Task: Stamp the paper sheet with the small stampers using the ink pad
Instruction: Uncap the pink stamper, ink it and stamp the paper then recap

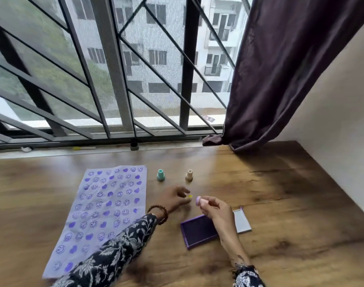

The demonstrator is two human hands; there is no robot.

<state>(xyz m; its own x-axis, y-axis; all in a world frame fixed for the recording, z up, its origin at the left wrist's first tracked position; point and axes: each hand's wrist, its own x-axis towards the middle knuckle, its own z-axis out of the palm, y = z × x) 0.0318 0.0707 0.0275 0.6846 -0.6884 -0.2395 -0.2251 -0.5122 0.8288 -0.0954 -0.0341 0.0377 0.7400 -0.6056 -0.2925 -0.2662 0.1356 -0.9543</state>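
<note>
A paper sheet (106, 208) covered with purple smiley and heart prints lies on the wooden table (280, 204), left of centre. My right hand (214, 210) holds a small pink stamper (200, 200) above the table, just beyond the open purple ink pad (197, 230). My left hand (175, 198) hovers close to it, fingers curled around a tiny yellow piece (190, 196). A teal stamper (161, 175) and a beige stamper (189, 175) stand upright behind the hands.
The ink pad's lid (242, 221) lies flat right of the pad. A barred window (115, 79) runs along the table's far edge, a dark curtain (280, 69) hangs at the right, and a wall borders the right side.
</note>
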